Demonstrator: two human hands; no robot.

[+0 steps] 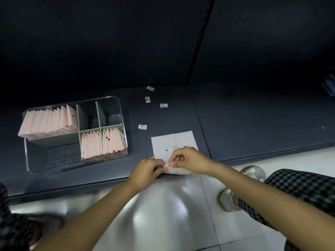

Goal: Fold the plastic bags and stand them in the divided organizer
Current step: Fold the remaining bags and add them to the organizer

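Plastic bag (173, 142) is laid flat on the dark table (244, 122), just right of the clear divided organizer (123, 127), with its near edge lifted at the table's front lip. That near edge is pinched by both hands: left hand (146, 172) has fingers curled onto the bag's lower left corner, right hand (188, 160) has thumb and curled fingers closed on the raised fold just beside it, fingertips of the two hands nearly touching. A few small dark marks are seen near the bag's middle. Organizer holds folded pink bags standing on edge: a long leaning row (49, 122) in the far left compartment, two shorter rows (103, 144) in the two near right compartments. The near left compartment and the two far right compartments are seen without bags. Four small white labels (142, 126) are scattered on the table behind and to the right of the organizer, apart from the bag. Checked trouser legs (297, 189) and light shoes (226, 198) are visible over pale floor tiles (163, 211), well to the right and in front of the organizer
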